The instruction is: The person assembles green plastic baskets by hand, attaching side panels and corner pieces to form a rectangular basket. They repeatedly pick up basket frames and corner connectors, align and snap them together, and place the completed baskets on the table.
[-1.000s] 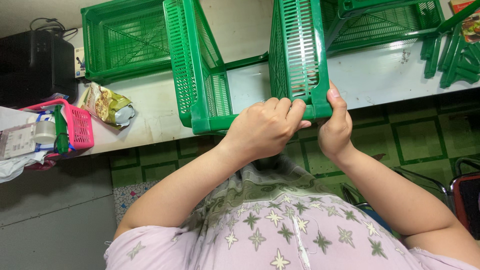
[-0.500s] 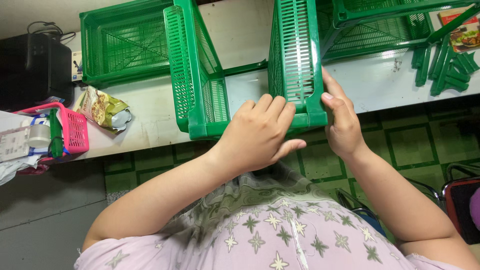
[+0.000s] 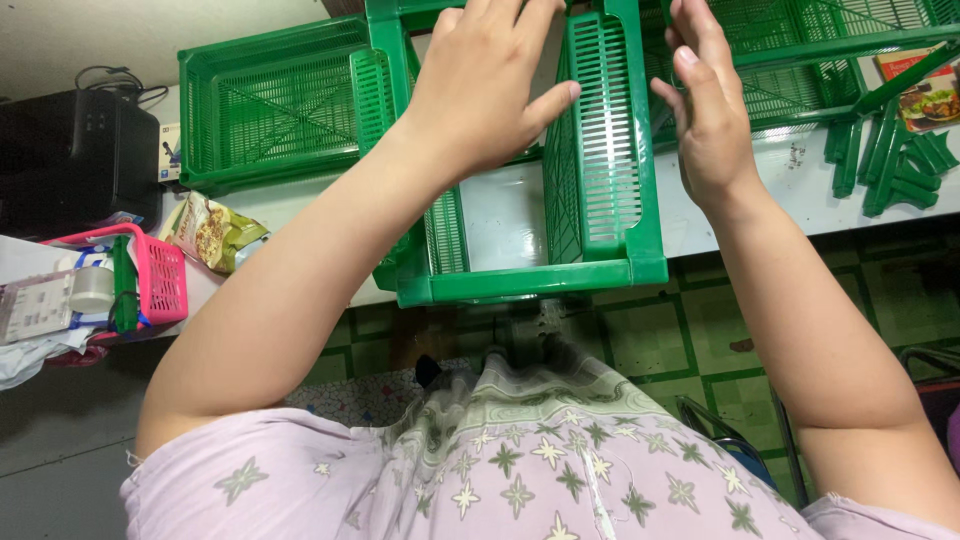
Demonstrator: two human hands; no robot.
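Observation:
A green slotted plastic basket [image 3: 600, 190] stands on its side over the front edge of the white table [image 3: 740, 215], its rim toward me. My left hand [image 3: 490, 90] lies over its upper part with the fingers curled over the top and the thumb against the slotted wall. My right hand [image 3: 705, 110] is held flat and upright beside the basket's right wall, fingers straight, close to or just touching it. My lap in a star-patterned garment is below.
A second green basket [image 3: 270, 110] lies at the back left and another [image 3: 800, 40] at the back right. Green plastic posts [image 3: 890, 160] lie at the right. A pink small basket [image 3: 160, 275], a snack packet [image 3: 210, 235] and a black device [image 3: 70, 160] sit at the left.
Both hands have left the basket's lower near corner and moved up along it. The basket now reaches lower toward my lap.

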